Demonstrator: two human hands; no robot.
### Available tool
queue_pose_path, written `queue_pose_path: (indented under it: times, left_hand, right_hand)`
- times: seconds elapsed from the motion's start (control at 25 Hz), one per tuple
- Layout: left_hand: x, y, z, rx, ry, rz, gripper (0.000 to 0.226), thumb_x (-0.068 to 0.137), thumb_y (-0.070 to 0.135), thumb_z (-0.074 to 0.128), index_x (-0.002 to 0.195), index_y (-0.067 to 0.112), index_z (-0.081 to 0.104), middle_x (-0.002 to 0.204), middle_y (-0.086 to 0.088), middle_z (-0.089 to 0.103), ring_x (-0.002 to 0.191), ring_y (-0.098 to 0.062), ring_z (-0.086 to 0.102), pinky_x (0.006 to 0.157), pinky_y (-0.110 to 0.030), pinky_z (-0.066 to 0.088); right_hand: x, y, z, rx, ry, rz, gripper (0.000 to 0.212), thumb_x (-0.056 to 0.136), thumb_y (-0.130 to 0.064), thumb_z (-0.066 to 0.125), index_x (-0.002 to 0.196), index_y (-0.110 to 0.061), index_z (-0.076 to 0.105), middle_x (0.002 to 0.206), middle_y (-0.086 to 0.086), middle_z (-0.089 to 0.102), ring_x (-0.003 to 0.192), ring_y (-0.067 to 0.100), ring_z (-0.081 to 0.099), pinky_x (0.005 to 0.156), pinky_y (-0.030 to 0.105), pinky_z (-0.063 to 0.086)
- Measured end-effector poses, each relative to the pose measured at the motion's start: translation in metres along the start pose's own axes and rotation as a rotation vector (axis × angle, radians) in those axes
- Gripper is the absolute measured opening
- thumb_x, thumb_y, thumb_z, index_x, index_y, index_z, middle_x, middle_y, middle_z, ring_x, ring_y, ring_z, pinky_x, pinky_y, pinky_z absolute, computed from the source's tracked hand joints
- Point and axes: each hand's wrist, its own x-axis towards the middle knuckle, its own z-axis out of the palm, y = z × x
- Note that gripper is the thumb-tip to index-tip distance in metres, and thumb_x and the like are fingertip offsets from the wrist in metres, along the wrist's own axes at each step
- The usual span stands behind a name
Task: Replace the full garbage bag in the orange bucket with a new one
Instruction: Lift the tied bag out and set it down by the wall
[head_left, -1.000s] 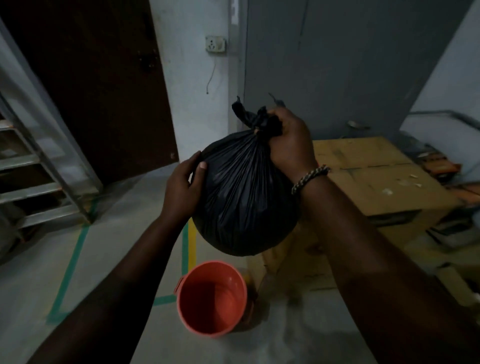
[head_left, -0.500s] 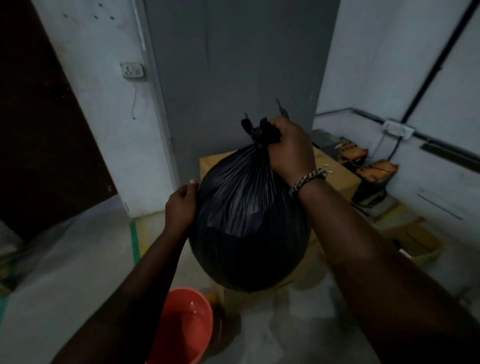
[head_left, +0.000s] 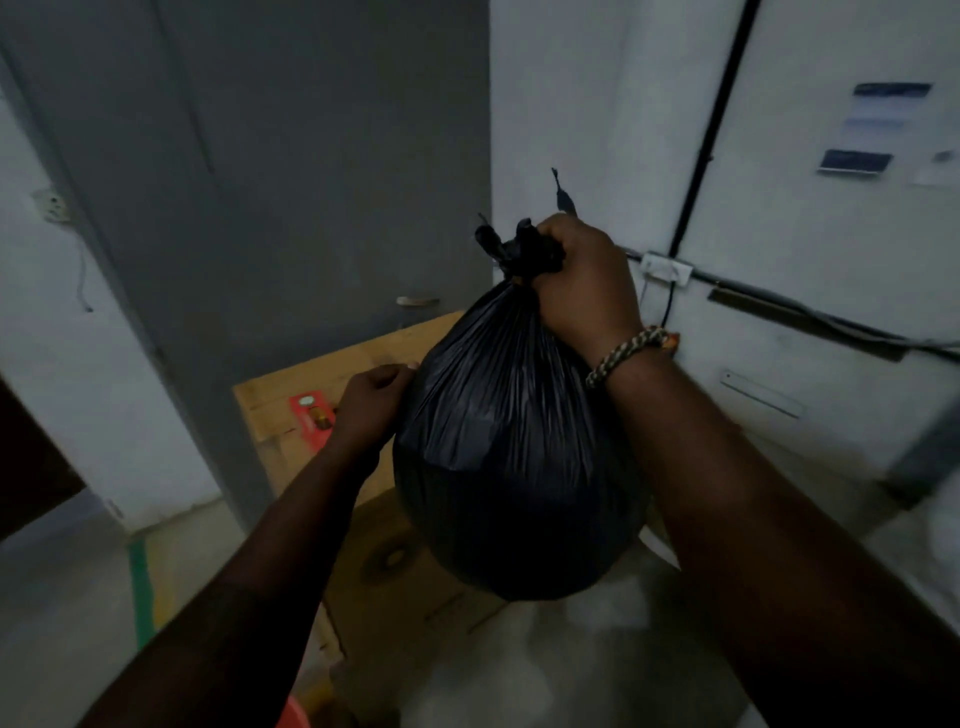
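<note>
The full black garbage bag (head_left: 514, 467) hangs in the air in front of me, tied shut at the top. My right hand (head_left: 582, 280) grips its knotted neck and carries the weight. My left hand (head_left: 371, 402) is against the bag's upper left side, fingers curled onto the plastic. Only a sliver of the orange bucket (head_left: 293, 716) shows at the bottom edge, below my left forearm. No new bag is in view.
A large cardboard box (head_left: 415, 561) stands on the floor behind the bag, with a small red packet (head_left: 311, 421) on its top. A grey door (head_left: 311, 156) lies beyond. Wall conduit (head_left: 779, 306) runs along the right. Green floor tape (head_left: 139, 587) lies left.
My view has swung right and up, so the bucket has slid almost out of frame. The bag stays hanging from my right hand, and my left hand's fingers have curled on its side.
</note>
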Motion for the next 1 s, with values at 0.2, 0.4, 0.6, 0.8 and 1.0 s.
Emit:
queue_pose_path:
  times: [0.2,0.4,0.6,0.8,1.0]
  left_hand:
    - [0.025,0.009,0.107,0.029,-0.054,0.037,0.022,0.097,0.032,0.059,0.102,0.022,0.078,0.097,0.007,0.075,0.097,-0.014,0.07,0.083,-0.029,0.056]
    - [0.053,0.006,0.196,0.095,-0.138,0.126,0.024,0.096,0.033,0.06,0.111,0.023,0.076,0.109,0.005,0.074,0.101,-0.01,0.067,0.097,-0.039,0.054]
    - [0.086,0.012,0.285,0.094,-0.342,0.274,0.022,0.096,0.041,0.06,0.107,0.032,0.076,0.106,0.016,0.074,0.101,0.001,0.066,0.091,-0.028,0.054]
    - [0.147,0.016,0.384,0.208,-0.621,0.502,0.038,0.086,0.059,0.064,0.113,0.034,0.074,0.109,0.018,0.069,0.103,0.001,0.064,0.091,-0.024,0.05]
    - [0.222,0.012,0.471,0.378,-0.738,0.625,0.057,0.074,0.058,0.072,0.124,0.032,0.069,0.119,0.005,0.065,0.114,-0.011,0.056,0.099,-0.029,0.045]
  right_hand:
    - [0.009,0.09,-0.052,-0.085,0.047,0.109,0.013,0.084,-0.013,0.071,0.091,-0.023,0.068,0.089,-0.006,0.07,0.084,0.013,0.065,0.075,0.034,0.056]
    - [0.017,0.165,-0.086,-0.179,0.094,0.215,0.01,0.085,-0.013,0.071,0.089,-0.021,0.067,0.083,-0.01,0.063,0.081,0.013,0.061,0.068,0.031,0.049]
    - [0.029,0.248,-0.101,-0.299,0.116,0.354,0.013,0.086,-0.013,0.069,0.084,-0.024,0.062,0.078,-0.01,0.061,0.07,0.008,0.053,0.055,0.022,0.03]
    - [0.057,0.334,-0.107,-0.378,0.134,0.461,0.009,0.081,-0.018,0.075,0.086,-0.019,0.068,0.087,0.001,0.071,0.083,0.022,0.066,0.062,0.026,0.038]
    - [0.097,0.408,-0.116,-0.448,0.166,0.617,0.021,0.075,-0.028,0.083,0.089,-0.02,0.069,0.095,0.004,0.073,0.092,0.026,0.067,0.072,0.031,0.048]
